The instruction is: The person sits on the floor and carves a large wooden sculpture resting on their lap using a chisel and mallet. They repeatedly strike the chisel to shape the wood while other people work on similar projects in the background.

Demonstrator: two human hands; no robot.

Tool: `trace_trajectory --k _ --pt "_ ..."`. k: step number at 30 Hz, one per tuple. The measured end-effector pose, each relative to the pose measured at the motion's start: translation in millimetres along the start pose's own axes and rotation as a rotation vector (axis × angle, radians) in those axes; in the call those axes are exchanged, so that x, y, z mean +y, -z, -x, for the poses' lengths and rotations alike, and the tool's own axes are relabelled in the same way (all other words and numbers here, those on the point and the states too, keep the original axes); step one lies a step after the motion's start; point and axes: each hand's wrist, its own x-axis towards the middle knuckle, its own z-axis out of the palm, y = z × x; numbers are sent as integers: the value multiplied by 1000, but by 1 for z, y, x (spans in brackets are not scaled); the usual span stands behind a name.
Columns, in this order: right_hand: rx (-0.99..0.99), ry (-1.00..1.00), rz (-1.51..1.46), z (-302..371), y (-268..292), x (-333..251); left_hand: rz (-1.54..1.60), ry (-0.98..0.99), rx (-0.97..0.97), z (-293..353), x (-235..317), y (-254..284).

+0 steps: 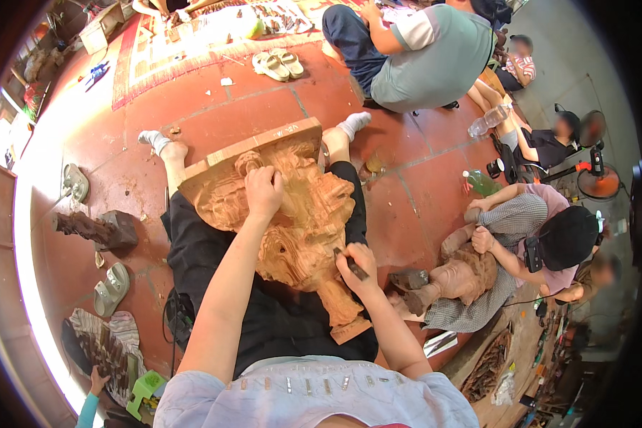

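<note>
A large light-brown wood carving (pixel 292 235) with a flat base lies tilted across my lap, its deeply cut relief facing up. The base's straight edge points away from me, between my feet, and a narrower end reaches down to my right thigh. Near the base, my left hand (pixel 264 192) is closed on a raised part of the wood, its fingers curled. My right hand (pixel 358 268) grips a carving chisel (pixel 357 269) with a dark handle. Its tip end meets the right side of the carving; the exact cutting point is too small to make out.
At the right, a person works on another wood carving (pixel 467 274). Another person (pixel 435 57) sits ahead. Sandals (pixel 112 289) and a dark carved piece (pixel 100 228) lie left on the red tiles. A clear bottle (pixel 488 121) and a fan (pixel 598 180) stand right; chisels (pixel 488 364) lie lower right.
</note>
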Motion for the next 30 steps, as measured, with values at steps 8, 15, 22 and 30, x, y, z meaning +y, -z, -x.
trace_trajectory --k 8,15,22,30 --pt "58 -41 -74 -19 -4 -4 17 8 11 2 3 0" --pt "-36 -60 -90 14 10 1 38 -23 43 4 6 2" --pt "-2 -119 -130 -8 0 -2 47 40 -48 3 4 4" --pt "35 -180 -263 2 23 -6 32 -79 70 3 6 -12"
